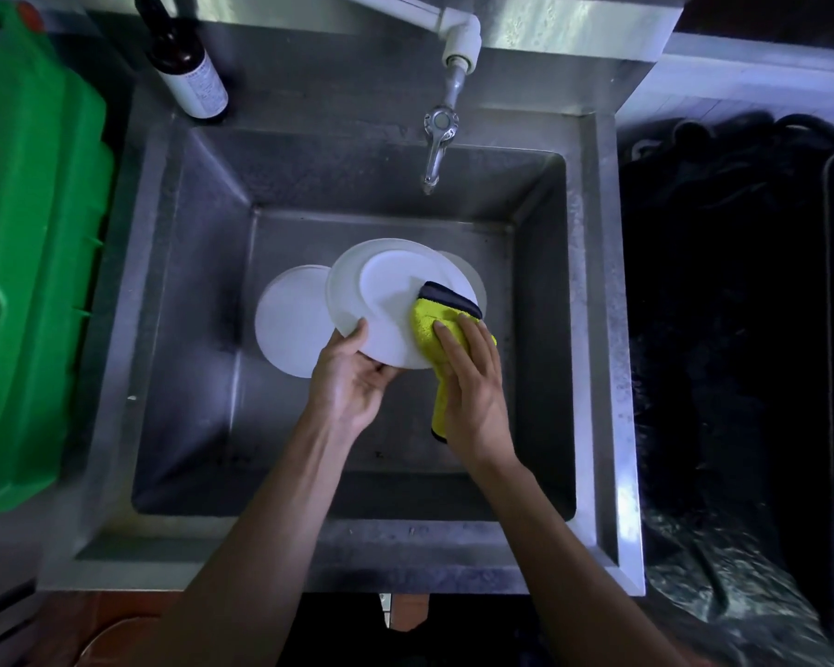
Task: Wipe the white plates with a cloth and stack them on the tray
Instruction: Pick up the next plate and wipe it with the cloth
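Both forearms reach forward: left hand (352, 377) grips the tilted white plate (381, 300) at its near rim; right hand (473, 387) presses the yellow cloth (429, 324) on its right side.

Steel sink (189, 329) with a tap (436, 146) at its far edge; dark bottle (189, 65) on its far-left corner; green plastic container (30, 257) beside its left edge.

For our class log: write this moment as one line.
left hand: holds plate | right hand: presses cloth on plate | place: over sink
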